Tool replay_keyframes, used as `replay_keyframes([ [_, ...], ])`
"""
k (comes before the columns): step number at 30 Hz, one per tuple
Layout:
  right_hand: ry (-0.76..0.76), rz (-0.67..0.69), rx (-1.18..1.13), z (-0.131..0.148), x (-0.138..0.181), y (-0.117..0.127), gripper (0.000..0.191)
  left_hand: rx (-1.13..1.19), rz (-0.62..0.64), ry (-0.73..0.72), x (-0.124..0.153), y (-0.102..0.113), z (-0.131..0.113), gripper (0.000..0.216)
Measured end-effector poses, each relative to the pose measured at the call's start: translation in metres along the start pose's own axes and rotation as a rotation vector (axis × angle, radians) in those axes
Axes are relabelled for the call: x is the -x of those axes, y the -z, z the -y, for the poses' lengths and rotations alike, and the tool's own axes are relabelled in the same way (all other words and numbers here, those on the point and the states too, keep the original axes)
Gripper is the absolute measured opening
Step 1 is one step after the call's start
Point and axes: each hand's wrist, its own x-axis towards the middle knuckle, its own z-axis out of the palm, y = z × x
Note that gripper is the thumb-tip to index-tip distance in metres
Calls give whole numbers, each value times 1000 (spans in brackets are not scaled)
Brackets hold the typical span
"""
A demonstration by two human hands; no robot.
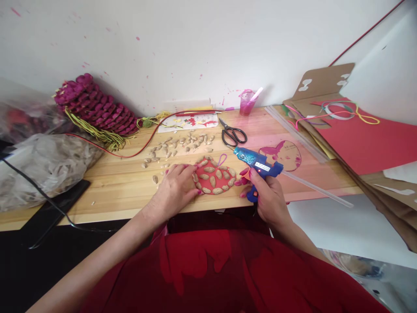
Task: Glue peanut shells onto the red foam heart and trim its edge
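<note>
My left hand (174,188) lies flat on the wooden table (124,184), fingers stretched out against the left edge of a red round card piece (215,179) covered with glued peanut shells. My right hand (267,196) is wrapped round the handle of a blue glue gun (257,163). The gun's nozzle points up and left, just right of the red piece. A clear glue stick (316,188) sticks out of the gun's back toward the right.
Loose peanut shells (177,145) lie scattered behind the red piece. Black scissors (233,134), a pink cup (246,103), a purple shell ornament (97,108), plastic bags (42,161) on the left, red paper and cardboard sheets (365,139) on the right.
</note>
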Motion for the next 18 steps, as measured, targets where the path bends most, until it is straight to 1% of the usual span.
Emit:
replay_keyframes([
  [3, -14, -12, 20, -1, 4, 4, 40, -8, 8, 20, 1, -2, 0, 57],
  [6, -27, -11, -7, 1, 3, 2, 40, -29, -17, 21, 0, -8, -4, 63],
  [10, -80, 1, -197, 9, -5, -6, 43, -30, -44, 26, 0, -14, -11, 64],
  [13, -102, -34, -309, 14, -11, -13, 43, 8, -43, -1, 0, -15, -15, 55],
  [18, -116, -40, -392, 14, -22, -20, 47, 101, 3, -54, -1, -10, -21, 24],
])
